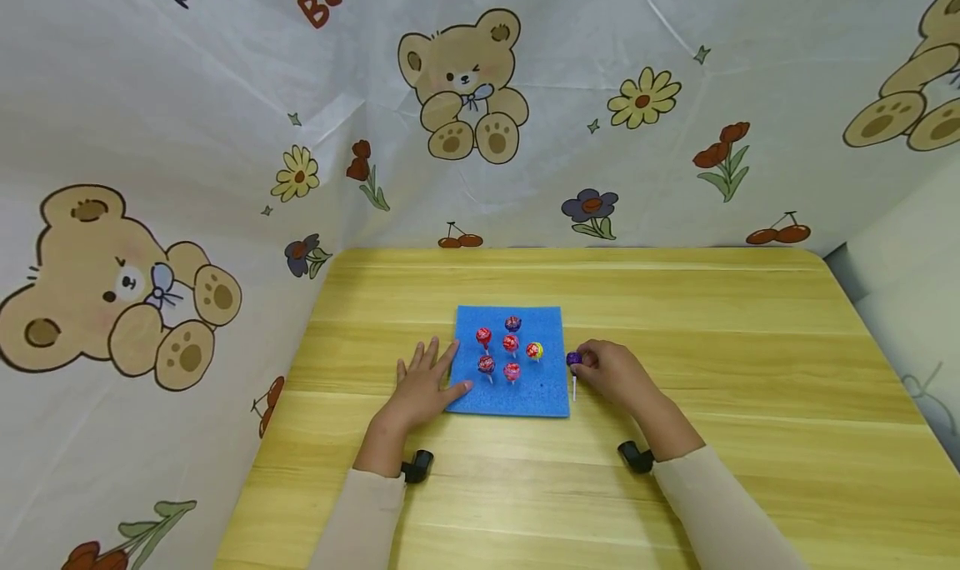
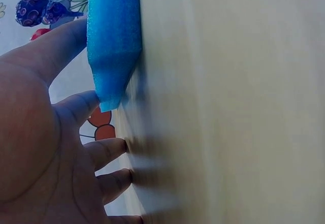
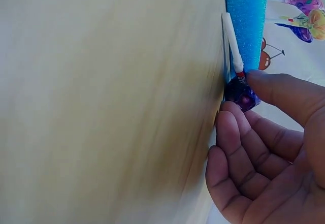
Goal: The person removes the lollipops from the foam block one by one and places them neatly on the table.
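Note:
My right hand (image 1: 617, 374) pinches the wrapped head of a purple lollipop (image 1: 573, 359) between thumb and fingers, just right of a blue foam board (image 1: 551, 395). Its white stick (image 3: 232, 41) points toward the front edge of the table in the head view. Fingers spread, my left hand (image 1: 422, 391) rests at the board's left side, its thumb on the foam and other fingertips on the table. Several lollipops stand upright with their sticks in the foam, among them a red one (image 1: 483, 336), a yellow one (image 1: 534, 351) and a dark purple one (image 1: 513, 323).
The light wooden table (image 1: 697, 320) extends around the board on all sides. A white cloth (image 1: 555, 95) printed with bears and flowers hangs behind it and along the left. Black wrist cameras (image 1: 636, 457) sit at both wrists.

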### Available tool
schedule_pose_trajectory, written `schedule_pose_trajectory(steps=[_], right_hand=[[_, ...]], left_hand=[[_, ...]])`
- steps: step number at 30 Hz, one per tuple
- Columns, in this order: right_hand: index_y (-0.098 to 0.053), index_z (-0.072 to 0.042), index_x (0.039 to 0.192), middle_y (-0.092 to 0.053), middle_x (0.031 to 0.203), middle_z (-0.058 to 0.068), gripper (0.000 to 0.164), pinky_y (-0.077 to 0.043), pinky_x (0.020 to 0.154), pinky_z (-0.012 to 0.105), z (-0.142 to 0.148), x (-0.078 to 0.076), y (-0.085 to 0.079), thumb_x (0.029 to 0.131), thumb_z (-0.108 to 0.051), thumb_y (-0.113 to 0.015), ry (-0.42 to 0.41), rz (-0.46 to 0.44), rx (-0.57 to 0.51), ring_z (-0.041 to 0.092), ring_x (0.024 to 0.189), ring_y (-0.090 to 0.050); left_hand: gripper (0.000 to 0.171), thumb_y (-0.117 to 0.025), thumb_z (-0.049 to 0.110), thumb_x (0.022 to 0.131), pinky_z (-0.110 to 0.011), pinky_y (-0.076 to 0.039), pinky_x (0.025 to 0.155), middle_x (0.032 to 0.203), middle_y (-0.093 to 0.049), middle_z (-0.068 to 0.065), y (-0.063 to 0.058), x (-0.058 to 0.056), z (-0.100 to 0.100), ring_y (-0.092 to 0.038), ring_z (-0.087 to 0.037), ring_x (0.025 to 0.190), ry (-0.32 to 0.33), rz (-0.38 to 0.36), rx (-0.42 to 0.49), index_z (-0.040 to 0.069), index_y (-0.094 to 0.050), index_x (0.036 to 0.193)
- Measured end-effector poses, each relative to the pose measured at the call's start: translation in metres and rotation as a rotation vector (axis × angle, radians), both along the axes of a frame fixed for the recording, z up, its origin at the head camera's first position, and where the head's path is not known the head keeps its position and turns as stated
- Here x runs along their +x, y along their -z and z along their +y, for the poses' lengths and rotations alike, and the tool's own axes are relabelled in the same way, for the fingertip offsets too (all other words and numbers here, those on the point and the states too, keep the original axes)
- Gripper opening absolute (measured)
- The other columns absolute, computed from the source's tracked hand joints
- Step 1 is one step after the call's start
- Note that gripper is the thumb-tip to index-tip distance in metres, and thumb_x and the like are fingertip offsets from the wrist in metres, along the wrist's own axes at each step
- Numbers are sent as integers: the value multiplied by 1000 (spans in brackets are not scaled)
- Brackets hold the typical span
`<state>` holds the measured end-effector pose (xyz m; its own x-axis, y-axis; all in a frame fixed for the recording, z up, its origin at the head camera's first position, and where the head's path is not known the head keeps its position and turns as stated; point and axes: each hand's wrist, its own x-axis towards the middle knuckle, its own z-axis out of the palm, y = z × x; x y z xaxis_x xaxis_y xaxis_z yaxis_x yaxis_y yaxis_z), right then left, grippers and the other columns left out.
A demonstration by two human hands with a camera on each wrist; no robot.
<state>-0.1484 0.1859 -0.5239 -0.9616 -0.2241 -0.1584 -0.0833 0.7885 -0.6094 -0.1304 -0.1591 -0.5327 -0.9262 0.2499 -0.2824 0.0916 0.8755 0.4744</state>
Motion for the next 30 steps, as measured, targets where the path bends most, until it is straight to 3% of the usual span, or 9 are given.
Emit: schedule_pose_trajectory(steps=[9,14,23,30], right_hand=[[-68,3,115,-66,88,5,30,-50,73,34,1,0,1,96,-19,-70,-3,5,-10,17,79,-57],[-65,5,125,-69,100,11,41,-56,83,43,3,3,3,96,-24,-70,24,17,-34,22,90,-64],[-58,-1,138,-62,130,18,44,-52,101,54,9,13,0,98,-18,-68,97,168,-219,37,119,-61],[-58,-4,138,-61,134,14,44,-48,105,54,10,15,-6,99,-21,-67,126,221,-323,34,125,-58]], left_hand=[[81,-53,63,97,-73,5,120,172,-4,-11,-1,-1,0,6,-38,159,1,8,7,33,-17,163],[81,-53,63,97,-72,5,120,172,-4,-11,-1,-1,0,6,-38,159,2,1,10,33,-16,163],[82,-53,64,97,-72,6,120,172,-2,-10,3,-1,0,7,-37,159,1,-5,0,35,-15,163],[81,-54,63,97,-72,6,120,172,-3,-11,0,0,1,7,-37,159,-7,-4,11,34,-16,163]])
